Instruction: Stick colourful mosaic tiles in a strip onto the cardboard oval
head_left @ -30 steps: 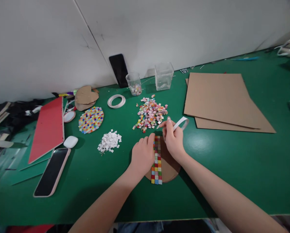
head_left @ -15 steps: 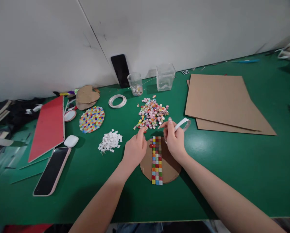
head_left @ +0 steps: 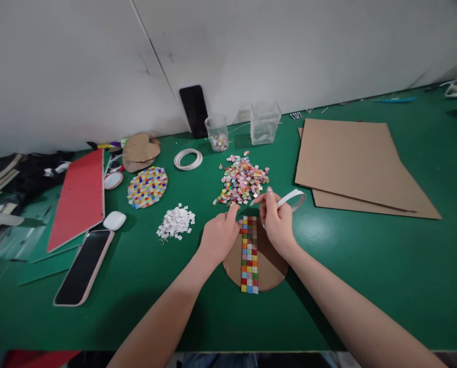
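Note:
A round piece of cardboard lies flat on the table, with a band of small coloured mosaic tiles running down it. At the band's upper left edge is my left hand, its fingers pinched together; whatever they hold is hidden. My right hand is closed over the disc's upper right side. It grips a curled white strip of tape, which loops out to the right. Just beyond both hands sits a pile of loose coloured tiles.
White square bits are heaped at left, near a tile-covered disc and a tape roll. A tumbler, clear box and upright phone stand behind. Cardboard sheets lie right, another phone left.
My left hand has moved right, over the upper left edge of the tile band, and covers part of a red tile there. My right hand keeps its hold on the tape. The view has shifted slightly.

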`<state>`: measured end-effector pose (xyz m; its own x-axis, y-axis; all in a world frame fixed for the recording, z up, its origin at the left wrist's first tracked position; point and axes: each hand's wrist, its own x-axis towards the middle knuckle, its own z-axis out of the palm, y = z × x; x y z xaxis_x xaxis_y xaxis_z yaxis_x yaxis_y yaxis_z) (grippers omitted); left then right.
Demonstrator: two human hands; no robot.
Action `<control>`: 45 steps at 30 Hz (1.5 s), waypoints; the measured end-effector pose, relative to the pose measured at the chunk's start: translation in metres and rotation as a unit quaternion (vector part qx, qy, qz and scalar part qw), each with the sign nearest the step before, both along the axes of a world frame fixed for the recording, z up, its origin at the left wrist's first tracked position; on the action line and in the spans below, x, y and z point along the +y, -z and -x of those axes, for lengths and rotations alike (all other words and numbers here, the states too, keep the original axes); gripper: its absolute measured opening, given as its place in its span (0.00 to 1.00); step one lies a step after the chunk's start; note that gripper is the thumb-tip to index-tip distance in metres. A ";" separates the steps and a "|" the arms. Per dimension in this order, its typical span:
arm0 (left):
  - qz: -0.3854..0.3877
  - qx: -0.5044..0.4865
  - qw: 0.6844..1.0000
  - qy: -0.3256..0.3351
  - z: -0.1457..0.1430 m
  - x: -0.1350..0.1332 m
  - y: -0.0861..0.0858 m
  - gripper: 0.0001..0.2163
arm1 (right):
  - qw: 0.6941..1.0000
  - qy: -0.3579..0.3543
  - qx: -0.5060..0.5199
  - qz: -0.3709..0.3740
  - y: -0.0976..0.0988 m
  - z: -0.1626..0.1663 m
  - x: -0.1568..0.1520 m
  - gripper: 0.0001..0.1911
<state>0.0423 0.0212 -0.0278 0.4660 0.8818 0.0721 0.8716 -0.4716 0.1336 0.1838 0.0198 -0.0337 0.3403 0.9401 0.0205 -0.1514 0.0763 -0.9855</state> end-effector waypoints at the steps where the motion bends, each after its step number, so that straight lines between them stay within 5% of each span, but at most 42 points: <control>1: 0.000 0.000 1.000 -0.001 0.000 0.000 0.000 0.16 | 1.000 0.000 0.000 0.000 0.000 0.000 0.000 0.21; 19: 0.010 -0.066 0.997 -0.027 -0.002 -0.004 0.002 0.12 | 1.000 0.002 0.016 0.022 -0.001 0.002 0.000 0.21; 25: -0.006 -0.145 0.984 -0.102 0.028 0.026 -0.009 0.12 | 1.000 0.005 0.010 0.009 0.000 0.002 0.000 0.22; 29: 0.016 -0.156 0.985 -0.066 0.040 0.054 -0.008 0.08 | 1.000 0.009 0.009 0.009 0.000 0.001 0.000 0.23; 38: 0.015 -0.153 0.986 -0.061 0.016 0.075 -0.001 0.02 | 1.000 0.014 0.024 0.012 -0.001 0.002 0.004 0.24; 45: -0.030 -0.177 0.980 -0.086 0.012 0.072 0.011 0.07 | 0.999 0.019 0.036 0.005 0.000 -0.002 0.006 0.24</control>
